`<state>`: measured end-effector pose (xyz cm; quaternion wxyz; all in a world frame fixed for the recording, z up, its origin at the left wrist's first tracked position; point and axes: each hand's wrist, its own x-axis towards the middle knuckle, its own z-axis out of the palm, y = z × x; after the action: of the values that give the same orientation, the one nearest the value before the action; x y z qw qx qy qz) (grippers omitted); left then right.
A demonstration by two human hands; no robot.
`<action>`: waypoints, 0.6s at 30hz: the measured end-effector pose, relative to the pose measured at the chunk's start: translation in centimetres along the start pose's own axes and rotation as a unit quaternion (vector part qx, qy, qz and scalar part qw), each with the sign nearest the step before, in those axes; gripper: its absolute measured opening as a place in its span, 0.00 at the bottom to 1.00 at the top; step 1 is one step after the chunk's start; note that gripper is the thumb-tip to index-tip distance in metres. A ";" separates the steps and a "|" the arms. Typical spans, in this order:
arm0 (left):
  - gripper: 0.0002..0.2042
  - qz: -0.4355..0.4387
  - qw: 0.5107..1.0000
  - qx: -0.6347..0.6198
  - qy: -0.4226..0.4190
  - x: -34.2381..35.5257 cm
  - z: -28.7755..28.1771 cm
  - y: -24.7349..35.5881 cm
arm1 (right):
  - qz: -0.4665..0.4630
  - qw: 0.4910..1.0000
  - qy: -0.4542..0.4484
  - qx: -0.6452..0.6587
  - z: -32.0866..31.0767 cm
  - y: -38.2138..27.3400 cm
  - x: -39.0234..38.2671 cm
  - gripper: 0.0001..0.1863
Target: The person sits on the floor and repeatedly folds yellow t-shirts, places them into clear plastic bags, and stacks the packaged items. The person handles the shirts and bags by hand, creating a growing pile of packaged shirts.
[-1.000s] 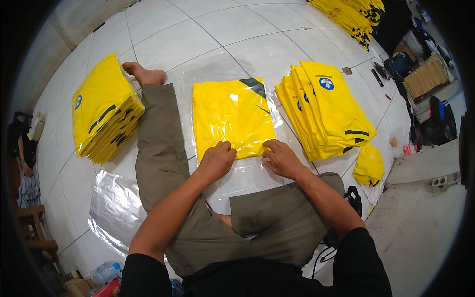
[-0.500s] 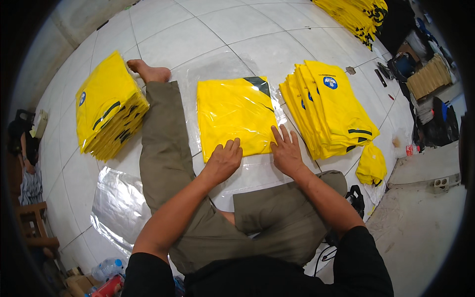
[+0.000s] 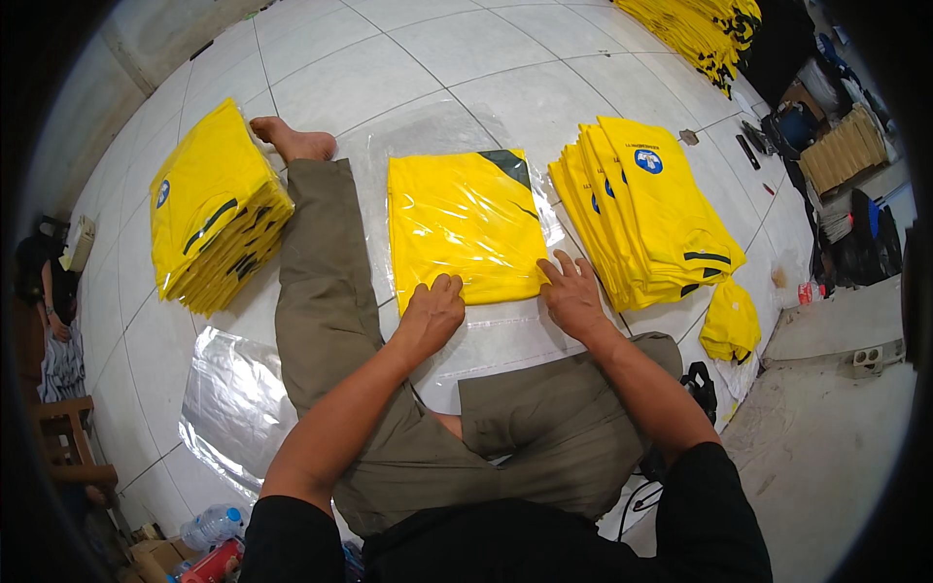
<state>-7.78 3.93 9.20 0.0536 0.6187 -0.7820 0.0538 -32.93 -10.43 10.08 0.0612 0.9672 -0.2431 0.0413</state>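
A folded yellow shirt with a dark green corner lies flat in front of me inside a clear plastic bag. My left hand is at the shirt's near left corner, its fingers bent together on the bag's film. At the near right corner rests my right hand, fingers somewhat apart and touching the bag beside the shirt's edge. The thumbs are mostly hidden.
A tall stack of bagged yellow shirts stands left of my leg. Folded yellow shirts lie fanned on the right, near a bunched yellow cloth. Clear plastic bags lie at lower left. More yellow garments are at far right.
Both hands have moved slightly outward toward the shirt's near corners, the left one leftward and the right one rightward and a little nearer. The shirt stays almost in place.
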 end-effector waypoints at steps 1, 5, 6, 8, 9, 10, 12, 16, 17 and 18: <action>0.06 0.000 1.000 0.000 0.006 -0.1 0.1 -0.1 | 0.009 1.000 -0.006 0.003 -0.4 0.0 0.0 0.05; 0.08 0.028 0.999 -0.020 -0.009 -0.8 -0.1 -0.8 | 0.035 0.985 -0.014 0.166 -1.3 0.5 0.2 0.08; 0.09 0.042 0.998 -0.031 -0.023 -1.2 -0.3 -1.1 | 0.038 0.976 0.002 0.215 -1.0 1.6 0.2 0.09; 0.11 0.051 0.990 -0.116 -0.058 -2.8 -0.5 -1.2 | 0.098 0.942 0.061 0.315 -0.2 2.9 0.4 0.10; 0.12 0.055 0.983 -0.159 -0.075 -3.4 -0.5 -1.2 | 0.154 0.913 0.101 0.363 0.4 3.3 0.6 0.10; 0.10 0.026 0.970 -0.177 -0.164 -3.4 -1.7 -1.0 | 0.211 0.877 0.141 0.408 0.8 3.7 0.6 0.11; 0.11 0.002 0.960 -0.192 -0.206 -4.7 -3.4 -1.5 | 0.195 0.895 0.131 0.380 0.2 3.0 2.1 0.18; 0.13 -0.156 0.951 -0.256 -0.079 -8.2 -0.8 -4.1 | 0.073 0.947 0.195 0.245 -0.8 -1.7 7.1 0.34; 0.15 -0.229 0.925 -0.295 -0.074 -7.9 -1.4 -4.5 | 0.068 0.953 0.189 0.228 -0.8 -3.1 7.9 0.37; 0.17 -0.301 0.891 -0.332 -0.067 -7.1 -1.8 -5.3 | 0.062 0.958 0.183 0.211 -0.8 -4.5 8.5 0.39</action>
<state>-1.01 9.86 10.02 0.2171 0.7725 -0.5325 -0.2693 -23.36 -10.39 11.40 -0.1031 0.9170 -0.2732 0.2719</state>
